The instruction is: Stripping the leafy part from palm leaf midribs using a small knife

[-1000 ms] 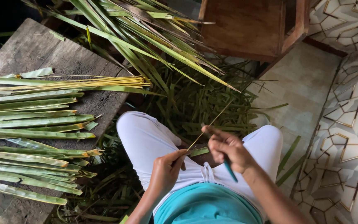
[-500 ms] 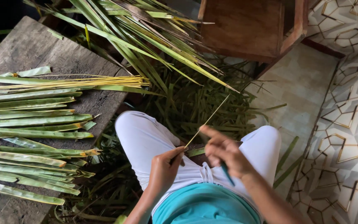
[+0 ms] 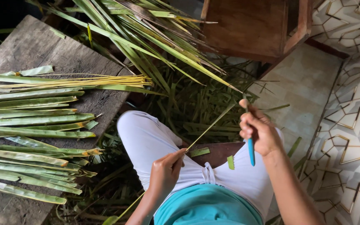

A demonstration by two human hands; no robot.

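My left hand (image 3: 166,171) pinches the near end of a thin pale leaf midrib (image 3: 211,125) over my lap. The rib runs up and to the right towards my right hand (image 3: 260,130). That hand is closed on a small knife with a blue handle (image 3: 251,151), the handle pointing down past my palm, the blade at the rib's far end. Small green leaf scraps (image 3: 230,162) lie on my white trousers (image 3: 146,139).
A grey wooden board (image 3: 42,50) on the left carries rows of green palm leaflets (image 3: 30,133) and a bundle of yellow stripped ribs (image 3: 84,81). Long palm fronds (image 3: 146,37) fan out ahead. A brown wooden stool (image 3: 251,25) stands at top right; patterned tiles (image 3: 351,125) on the right.
My right hand with the knife has slid up and to the right along the rib, away from my left hand. The left hand has stayed near my lap.
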